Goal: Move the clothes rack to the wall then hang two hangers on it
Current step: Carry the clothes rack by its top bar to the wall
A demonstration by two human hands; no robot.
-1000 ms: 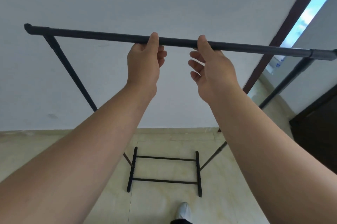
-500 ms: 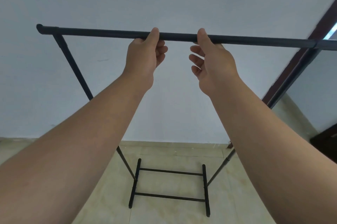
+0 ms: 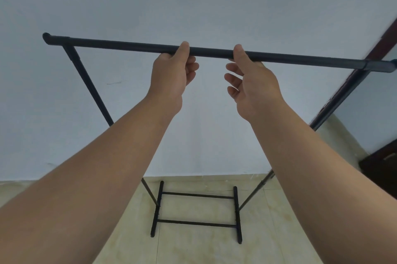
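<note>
The black clothes rack's top bar [image 3: 120, 44] runs across the view at chest height, close to the pale wall [image 3: 193, 1]. My left hand [image 3: 171, 74] holds the bar near its middle, thumb on the front and fingers curled under it. My right hand [image 3: 251, 83] is just to the right, thumb pressed on the bar and its lower fingers spread loosely beneath. The rack's base frame [image 3: 196, 224] stands on the floor near the wall's foot. No hangers are in view.
Beige floor tiles [image 3: 193, 251] lie below. A dark brown door frame [image 3: 378, 42] rises at the right, behind the rack's right leg [image 3: 255, 192]. A dark piece of furniture [image 3: 382, 167] sits at the right edge.
The rack and my view have shifted toward the wall and to the left; the bright window at the top right has left the view. My right hand's lower fingers have spread wider.
</note>
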